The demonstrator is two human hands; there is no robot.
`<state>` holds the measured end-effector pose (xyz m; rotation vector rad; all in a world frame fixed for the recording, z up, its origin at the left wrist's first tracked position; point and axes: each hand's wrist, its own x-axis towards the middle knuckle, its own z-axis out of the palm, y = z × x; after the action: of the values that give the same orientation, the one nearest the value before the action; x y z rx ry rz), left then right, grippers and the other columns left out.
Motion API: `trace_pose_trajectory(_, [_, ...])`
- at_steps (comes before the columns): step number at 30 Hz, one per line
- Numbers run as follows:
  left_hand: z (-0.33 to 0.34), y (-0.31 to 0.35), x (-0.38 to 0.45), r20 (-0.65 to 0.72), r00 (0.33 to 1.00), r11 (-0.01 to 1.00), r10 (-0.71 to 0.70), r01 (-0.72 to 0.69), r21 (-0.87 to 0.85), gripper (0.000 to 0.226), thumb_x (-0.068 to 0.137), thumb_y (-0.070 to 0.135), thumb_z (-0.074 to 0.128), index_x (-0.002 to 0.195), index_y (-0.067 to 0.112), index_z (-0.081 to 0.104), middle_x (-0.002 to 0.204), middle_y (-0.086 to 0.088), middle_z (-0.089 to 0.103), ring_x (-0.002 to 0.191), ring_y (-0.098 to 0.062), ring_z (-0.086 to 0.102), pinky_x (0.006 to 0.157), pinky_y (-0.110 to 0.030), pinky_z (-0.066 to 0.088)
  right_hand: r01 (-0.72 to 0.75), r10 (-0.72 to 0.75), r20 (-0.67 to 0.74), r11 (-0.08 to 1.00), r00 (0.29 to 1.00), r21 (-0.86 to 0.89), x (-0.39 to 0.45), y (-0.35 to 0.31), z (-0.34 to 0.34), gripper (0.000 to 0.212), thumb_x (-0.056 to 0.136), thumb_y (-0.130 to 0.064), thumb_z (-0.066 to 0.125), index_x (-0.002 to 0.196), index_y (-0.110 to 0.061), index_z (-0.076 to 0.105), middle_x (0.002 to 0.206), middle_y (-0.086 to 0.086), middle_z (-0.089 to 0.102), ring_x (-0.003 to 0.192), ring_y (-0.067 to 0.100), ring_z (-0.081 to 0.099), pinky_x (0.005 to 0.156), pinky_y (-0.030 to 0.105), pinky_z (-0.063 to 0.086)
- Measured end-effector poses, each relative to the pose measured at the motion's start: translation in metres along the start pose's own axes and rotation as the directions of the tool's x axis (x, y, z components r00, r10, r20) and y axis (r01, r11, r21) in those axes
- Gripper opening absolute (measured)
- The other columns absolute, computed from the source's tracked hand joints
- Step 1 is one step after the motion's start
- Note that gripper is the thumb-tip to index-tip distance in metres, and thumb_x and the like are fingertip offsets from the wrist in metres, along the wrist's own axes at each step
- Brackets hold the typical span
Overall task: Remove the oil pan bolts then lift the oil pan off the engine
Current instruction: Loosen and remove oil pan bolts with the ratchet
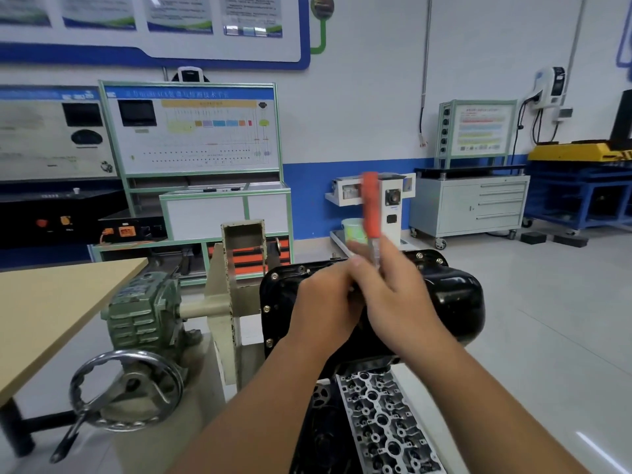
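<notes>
Nearest you, below your forearms, the bare cylinder head (383, 425) lies with its valve gear exposed, and the handwheel (124, 391) of the engine stand sits to your left. Just beyond, your hands meet over the black oil pan (455, 295), which still sits bolted on the upturned engine. Your right hand (400, 299) is wrapped around the shaft of an orange-handled tool (370, 206) that stands upright. Your left hand (325, 309) is curled in against it low down, probably steadying the tip, though blur hides what it pinches.

You look to be in the bolt-removal step, since several flange bolts (274, 276) are still seated. Next you need the tip square on a bolt head, pressed straight down.

The tall stand upright (244, 248) crowds the pan's left edge. The right side and the floor beyond it are open.
</notes>
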<state>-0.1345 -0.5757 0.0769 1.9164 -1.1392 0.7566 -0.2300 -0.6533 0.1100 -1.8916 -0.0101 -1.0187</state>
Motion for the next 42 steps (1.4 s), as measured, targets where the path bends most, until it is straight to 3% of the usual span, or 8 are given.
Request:
trace_pose_trajectory(3, [0.000,-0.003,-0.001,0.062,0.984,0.967,-0.169,0.178,-0.184,0.030,0.086,0.009,0.069,0.116,0.011,0.068,0.107,-0.004,0.073,0.098,-0.022,0.069,0.075,-0.015,0.052,0.174,-0.126,0.362,0.979,0.924,-0.103,0.007,-0.016,-0.004,0.048,0.097,-0.023,0.054,0.119,-0.065,0.063,0.101,-0.017,0.073,0.094,-0.002,0.065,0.084,0.026,0.050])
trace_pose_trajectory(8, [-0.005,-0.002,0.008,0.102,0.992,0.995,0.077,-0.083,0.055,0.020,0.090,0.012,0.060,0.107,0.022,0.064,0.097,0.004,0.069,0.090,-0.023,0.060,0.074,-0.040,0.050,-0.121,0.203,-0.252,0.943,0.946,0.309,0.007,-0.009,0.016,0.025,0.105,-0.025,0.055,0.126,-0.034,0.065,0.106,-0.001,0.073,0.101,0.016,0.069,0.095,0.043,0.056])
trace_pose_trajectory(13, [-0.001,-0.002,0.000,0.024,0.997,0.996,-0.067,0.068,-0.053,0.021,0.090,0.006,0.062,0.109,0.011,0.068,0.102,-0.009,0.073,0.095,-0.029,0.069,0.074,-0.013,0.050,0.192,-0.121,0.456,0.975,0.882,-0.113,0.015,-0.023,-0.001,0.057,0.096,-0.023,0.052,0.131,-0.068,0.053,0.103,-0.024,0.071,0.099,-0.006,0.062,0.084,0.012,0.044])
trace_pose_trajectory(20, [0.000,0.005,0.007,0.090,0.996,0.992,0.018,-0.029,0.119,0.019,0.091,0.017,0.060,0.105,0.030,0.062,0.098,0.007,0.069,0.091,-0.022,0.061,0.073,-0.040,0.050,-0.227,0.428,-0.360,0.846,0.829,0.483,0.006,-0.007,0.022,0.011,0.101,-0.024,0.057,0.110,-0.027,0.063,0.099,0.002,0.073,0.100,0.027,0.072,0.086,0.042,0.057])
trace_pose_trajectory(25, [-0.001,0.001,0.007,0.119,0.991,0.981,0.063,-0.084,0.175,0.013,0.093,0.010,0.054,0.099,0.016,0.064,0.092,-0.007,0.069,0.089,-0.030,0.065,0.071,-0.040,0.052,0.138,-0.084,0.264,0.971,0.961,-0.193,0.006,-0.012,0.004,0.062,0.098,-0.028,0.052,0.138,-0.073,0.039,0.108,-0.020,0.072,0.105,-0.005,0.064,0.086,0.016,0.046])
trace_pose_trajectory(31, [0.004,0.003,0.009,0.093,0.994,0.989,-0.050,0.037,0.142,0.008,0.092,0.025,0.056,0.090,0.030,0.052,0.082,0.008,0.064,0.077,-0.022,0.058,0.063,-0.037,0.046,-0.138,0.403,-0.454,0.848,0.795,0.511,-0.004,-0.014,0.017,0.044,0.097,-0.023,0.061,0.129,-0.053,0.054,0.109,-0.005,0.071,0.103,0.017,0.071,0.093,0.042,0.057])
trace_pose_trajectory(38, [0.005,-0.005,0.010,0.104,0.995,0.975,-0.002,-0.021,0.222,0.018,0.090,0.023,0.043,0.074,0.029,0.038,0.062,0.014,0.041,0.067,-0.026,0.057,0.059,-0.032,0.035,0.171,-0.142,0.116,0.938,0.983,-0.302,-0.009,-0.005,0.004,0.060,0.099,-0.016,0.056,0.148,-0.049,0.047,0.120,-0.012,0.069,0.112,0.007,0.061,0.098,0.031,0.049])
trace_pose_trajectory(42, [0.009,-0.004,0.013,0.139,0.989,0.959,-0.048,0.006,0.284,0.005,0.094,0.029,0.051,0.090,0.029,0.052,0.070,0.010,0.052,0.073,-0.023,0.061,0.056,-0.030,0.035,-0.052,0.069,-0.220,0.995,0.973,0.083,-0.014,-0.009,0.009,0.042,0.100,-0.023,0.063,0.139,-0.040,0.060,0.128,-0.015,0.068,0.115,-0.004,0.062,0.101,0.018,0.047])
